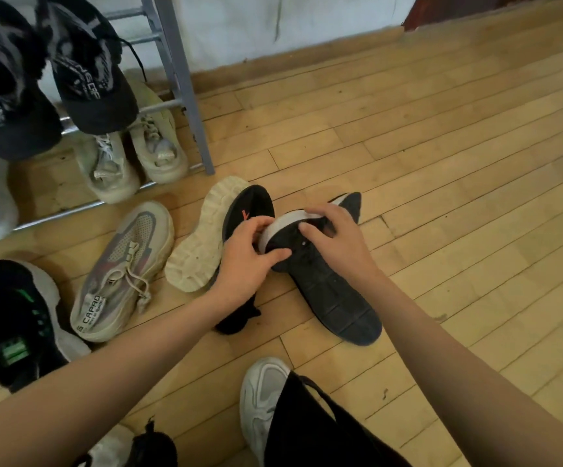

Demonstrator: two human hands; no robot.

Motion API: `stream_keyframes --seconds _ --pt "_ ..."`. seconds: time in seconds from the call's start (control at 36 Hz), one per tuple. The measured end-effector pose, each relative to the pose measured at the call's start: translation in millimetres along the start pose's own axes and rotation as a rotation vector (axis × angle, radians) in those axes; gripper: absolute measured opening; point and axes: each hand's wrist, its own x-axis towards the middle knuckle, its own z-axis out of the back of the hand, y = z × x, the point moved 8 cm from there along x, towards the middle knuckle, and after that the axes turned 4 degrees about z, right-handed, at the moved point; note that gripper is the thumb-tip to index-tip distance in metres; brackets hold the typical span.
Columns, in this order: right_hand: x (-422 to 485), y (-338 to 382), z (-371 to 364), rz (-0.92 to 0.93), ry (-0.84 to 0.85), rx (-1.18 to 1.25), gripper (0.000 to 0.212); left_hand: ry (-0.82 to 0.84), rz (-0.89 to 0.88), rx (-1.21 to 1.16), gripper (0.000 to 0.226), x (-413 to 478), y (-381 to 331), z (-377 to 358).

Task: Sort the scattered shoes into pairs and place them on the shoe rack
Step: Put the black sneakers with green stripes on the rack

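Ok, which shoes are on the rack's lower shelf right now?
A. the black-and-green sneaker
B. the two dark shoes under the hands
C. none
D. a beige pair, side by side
D: the beige pair sits side by side on the lower shelf, below the black pair; the other shoes named lie on the floor.

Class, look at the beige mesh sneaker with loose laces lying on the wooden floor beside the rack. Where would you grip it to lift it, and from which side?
Grip the beige mesh sneaker at its heel collar, coming from above on the near side. It rests upright on its sole with its opening facing up and its heel toward the person, so fingers can probably hook inside.
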Motion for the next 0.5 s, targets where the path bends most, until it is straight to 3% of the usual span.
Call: stream_keyframes --seconds 0.08,0.17,0.28,0.42,0.5 --pt "0 22 -11 0.059 0.016 0.122 0.033 -0.093 -0.182 0.068 0.047 -15 -14 23" --pt "-3 41 -31 0.127 0.107 0.200 0.039 -0.244 -0.396 0.263 0.044 -27 -19 46" --pt "-2 46 -55 0.133 0.201 0.234 0.037 -0.317 -0.619 0.542 0.041 -36 2 64" --pt "1 1 -73 -0.184 0.144 0.353 0.033 -0.218 -0.925 0.842 0.034 -58 18 49" --pt "-5 -24 -81 -0.374 0.090 0.439 0.046 -0.065 -0.875 0.901 0.038 -58 38 32"
